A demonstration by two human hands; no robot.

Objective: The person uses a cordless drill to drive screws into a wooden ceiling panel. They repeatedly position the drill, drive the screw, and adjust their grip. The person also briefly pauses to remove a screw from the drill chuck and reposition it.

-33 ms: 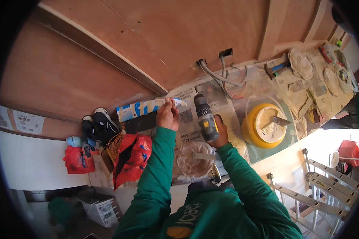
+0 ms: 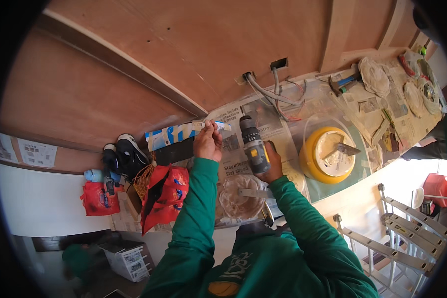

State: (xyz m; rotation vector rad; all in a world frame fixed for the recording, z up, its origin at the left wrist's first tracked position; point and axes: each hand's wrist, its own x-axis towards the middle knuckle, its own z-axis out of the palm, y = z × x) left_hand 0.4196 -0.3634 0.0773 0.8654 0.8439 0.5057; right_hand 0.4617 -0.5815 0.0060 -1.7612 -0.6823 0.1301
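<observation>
My right hand (image 2: 273,165) grips a cordless drill (image 2: 256,149), grey and black with a yellow patch, its chuck pointing away from me. To the left, my left hand (image 2: 208,142) is raised with thumb and fingertips pinched together; what they hold, if anything, is too small to make out. Behind those fingertips lies a long blue-and-white packet (image 2: 171,136) beside a dark flat piece. Right of the drill stands a yellow tub (image 2: 310,164) with whitish paste on its top and a putty knife (image 2: 346,148) resting there.
Newspaper covers the bench (image 2: 233,171). Grey cables (image 2: 273,94) come out of the plywood wall. Red bags (image 2: 166,196) and dark shoes (image 2: 129,156) sit at left, a clear bag (image 2: 241,196) near me, a hammer (image 2: 340,85) far right. A ladder (image 2: 387,238) stands lower right.
</observation>
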